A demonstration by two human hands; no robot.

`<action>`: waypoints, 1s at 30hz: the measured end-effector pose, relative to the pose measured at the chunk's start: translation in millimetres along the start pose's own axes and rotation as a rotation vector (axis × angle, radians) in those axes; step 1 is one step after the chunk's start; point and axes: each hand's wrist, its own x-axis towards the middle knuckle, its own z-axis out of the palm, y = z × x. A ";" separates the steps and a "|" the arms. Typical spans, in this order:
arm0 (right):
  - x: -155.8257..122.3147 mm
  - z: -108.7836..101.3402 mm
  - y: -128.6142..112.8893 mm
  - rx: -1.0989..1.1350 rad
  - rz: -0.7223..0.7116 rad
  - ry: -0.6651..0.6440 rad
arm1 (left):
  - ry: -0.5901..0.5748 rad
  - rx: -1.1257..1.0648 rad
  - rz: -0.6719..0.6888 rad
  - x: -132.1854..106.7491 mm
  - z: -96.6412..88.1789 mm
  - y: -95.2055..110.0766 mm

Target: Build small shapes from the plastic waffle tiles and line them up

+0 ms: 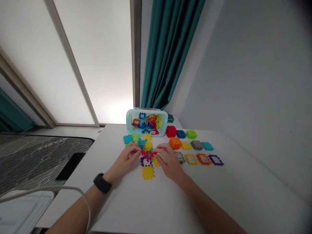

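Observation:
Both my hands meet over a small pile of toothed plastic tiles on the white table (151, 201). My left hand (126, 161), with a black watch on its wrist, pinches the left side of a red lattice piece (148, 155). On the other side of the same piece my right hand (168, 161) pinches it too. A purple frame tile (144, 161) lies under the red piece. A yellow tile (148, 172) lies just in front of it. Teal, blue and yellow tiles (140, 140) sit behind my fingers.
A pale blue bin (130, 118) lies tipped on its side at the back, with several coloured pieces spilling out. To the right, tiles lie in rows: red (171, 131), blue, green, orange, grey, and window frames (203, 159). A white wall stands on the right. A white cable (73, 190) crosses the lower left.

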 end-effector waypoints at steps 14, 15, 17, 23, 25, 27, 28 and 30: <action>1.7 4.8 -7.8 0.080 0.168 0.066 | 0.012 0.128 0.059 -2.0 2.3 4.1; 2.2 5.4 -8.0 0.104 0.194 0.058 | 0.018 0.154 0.081 -2.6 2.3 3.6; 2.9 6.9 -8.3 0.161 0.245 0.047 | 0.040 0.215 0.143 -4.0 1.8 1.6; 1.4 13.6 -9.3 0.267 0.342 0.042 | 0.111 0.420 0.293 -7.6 -2.3 -5.5; 0.4 15.7 -9.1 0.278 0.354 0.035 | 0.105 0.449 0.306 -8.3 -2.9 -7.0; -0.3 17.1 -8.6 0.281 0.353 0.036 | 0.100 0.449 0.296 -8.9 -2.5 -7.6; -0.6 17.3 -8.3 0.279 0.347 0.043 | 0.099 0.440 0.289 -9.1 -2.1 -7.4; -0.9 16.8 -8.0 0.259 0.320 0.054 | 0.100 0.406 0.272 -9.4 -1.4 -6.1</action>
